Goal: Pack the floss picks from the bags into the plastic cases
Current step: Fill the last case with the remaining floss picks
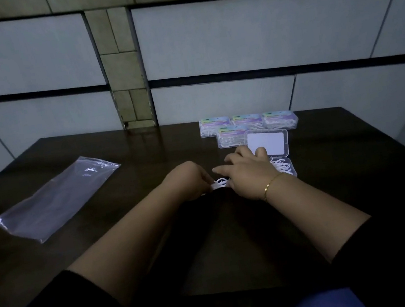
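Observation:
A small bunch of white floss picks point(220, 184) lies on the dark table between my hands. My left hand point(189, 180) pinches one end of the bunch. My right hand point(247, 170) meets the other end, fingers spread forward; how it grips is hidden. Just right of it an open clear plastic case point(289, 166) holds several white picks, its lid point(269, 144) raised behind, white label showing. Several closed cases point(248, 124) filled with picks stand in a group behind the lid.
A flat, empty-looking clear plastic bag point(55, 200) lies at the left of the dark wooden table point(359, 181). A tiled wall rises right behind the table's far edge.

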